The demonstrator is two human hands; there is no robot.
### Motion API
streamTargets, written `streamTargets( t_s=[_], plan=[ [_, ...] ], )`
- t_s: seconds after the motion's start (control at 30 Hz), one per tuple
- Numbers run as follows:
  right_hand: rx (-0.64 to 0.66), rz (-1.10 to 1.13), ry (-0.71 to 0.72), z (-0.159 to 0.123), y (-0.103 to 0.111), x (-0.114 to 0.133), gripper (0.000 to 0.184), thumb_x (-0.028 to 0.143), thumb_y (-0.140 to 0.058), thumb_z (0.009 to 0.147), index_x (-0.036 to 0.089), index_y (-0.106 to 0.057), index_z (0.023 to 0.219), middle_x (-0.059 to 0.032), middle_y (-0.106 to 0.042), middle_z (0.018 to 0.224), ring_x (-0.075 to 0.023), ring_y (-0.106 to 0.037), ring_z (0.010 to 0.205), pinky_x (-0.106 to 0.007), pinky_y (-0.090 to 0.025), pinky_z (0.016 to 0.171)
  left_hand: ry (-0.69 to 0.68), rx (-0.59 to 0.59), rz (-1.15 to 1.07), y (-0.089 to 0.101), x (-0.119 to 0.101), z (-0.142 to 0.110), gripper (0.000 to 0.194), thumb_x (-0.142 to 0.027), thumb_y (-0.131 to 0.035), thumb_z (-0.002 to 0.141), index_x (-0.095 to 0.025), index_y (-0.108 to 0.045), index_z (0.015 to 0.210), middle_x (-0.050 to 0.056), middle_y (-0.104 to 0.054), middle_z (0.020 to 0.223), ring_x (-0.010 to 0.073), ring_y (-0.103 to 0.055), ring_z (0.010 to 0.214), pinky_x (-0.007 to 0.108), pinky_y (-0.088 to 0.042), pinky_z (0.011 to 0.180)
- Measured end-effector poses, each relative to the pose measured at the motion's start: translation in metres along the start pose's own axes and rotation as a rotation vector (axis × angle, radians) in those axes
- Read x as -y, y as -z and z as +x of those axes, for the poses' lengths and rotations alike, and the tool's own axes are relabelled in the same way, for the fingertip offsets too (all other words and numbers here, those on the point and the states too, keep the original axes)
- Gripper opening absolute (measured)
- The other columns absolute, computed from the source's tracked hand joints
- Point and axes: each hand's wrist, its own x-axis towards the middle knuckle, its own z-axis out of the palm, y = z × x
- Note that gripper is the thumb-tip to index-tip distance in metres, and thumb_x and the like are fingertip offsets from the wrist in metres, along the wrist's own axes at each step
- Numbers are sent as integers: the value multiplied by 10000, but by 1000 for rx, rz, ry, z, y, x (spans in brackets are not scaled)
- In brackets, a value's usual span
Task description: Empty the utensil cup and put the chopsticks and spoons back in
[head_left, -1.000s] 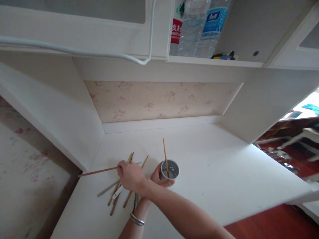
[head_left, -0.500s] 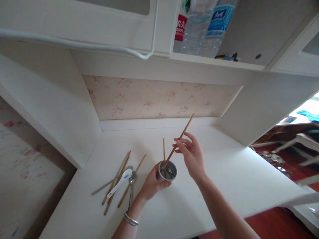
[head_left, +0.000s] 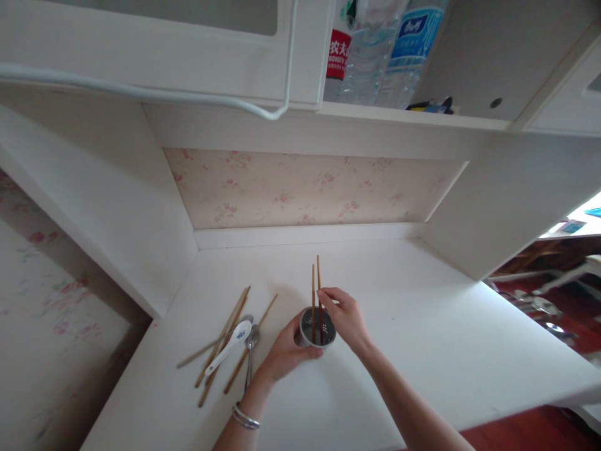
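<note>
My left hand (head_left: 287, 352) is wrapped round a round metal utensil holder (head_left: 304, 340) with holes in its bottom. Two wooden chopsticks stand inside it. My right hand (head_left: 345, 316) pinches the right-hand chopstick (head_left: 318, 272) above the rim, its lower end down in the holder. The other chopstick (head_left: 313, 285) leans in the holder, untouched. Left of my left hand lie several loose chopsticks (head_left: 233, 369), crossing one another. A white ceramic spoon (head_left: 230, 346) with a blue pattern rests over them. Beside it is a metal spoon (head_left: 252, 338), its handle partly behind my left wrist.
The white desk top (head_left: 375, 388) reaches to a low back ledge and side panels. Overhead, an open shelf (head_left: 413, 119) holds several plastic water bottles (head_left: 370, 62). A white cable (head_left: 188, 97) hangs along the cabinet front. Red floor shows at the lower right.
My right hand has moved down and left, and its chopstick has gone from slanted to nearly upright, deeper in the holder. My left hand keeps its hold; the view has shifted slightly.
</note>
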Motion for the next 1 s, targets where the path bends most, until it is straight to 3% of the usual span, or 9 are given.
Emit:
streamTargets(
  t_s=[0.2,0.53,0.77,1.0],
  plan=[
    [9,-51,17,-2,-1,-7,325,443,-537,855,191,-740,821,-79,-723,883,-214,-652,809,-327,-513,717,8,-14,-18,3,6,2,722,-248,-837,622,-228,-536,1278,77,-611,1260,283,-536,1176,444,-368,1041],
    [167,-8,-31,3,-3,-11,328,456,-587,814,179,-742,898,-73,-717,922,-209,-660,838,-312,-523,728,18,-43,-25,4,9,2,736,-222,-839,611,-262,-528,1277,62,-606,1263,298,-520,1197,477,-362,1049],
    [272,58,-211,11,-3,-7,374,508,-594,782,160,-713,715,19,-627,598,-123,-549,559,-223,-395,515,22,-36,-53,5,9,3,771,-214,-849,596,-228,-513,1290,88,-596,1264,283,-533,1170,455,-374,1028],
    [275,-57,-202,18,16,3,329,475,-632,729,178,-728,622,27,-609,528,-132,-544,544,-239,-394,536,32,-21,-32,4,4,1,725,-198,-831,627,-244,-517,1278,73,-601,1257,264,-539,1163,433,-367,1027]
  ],
)
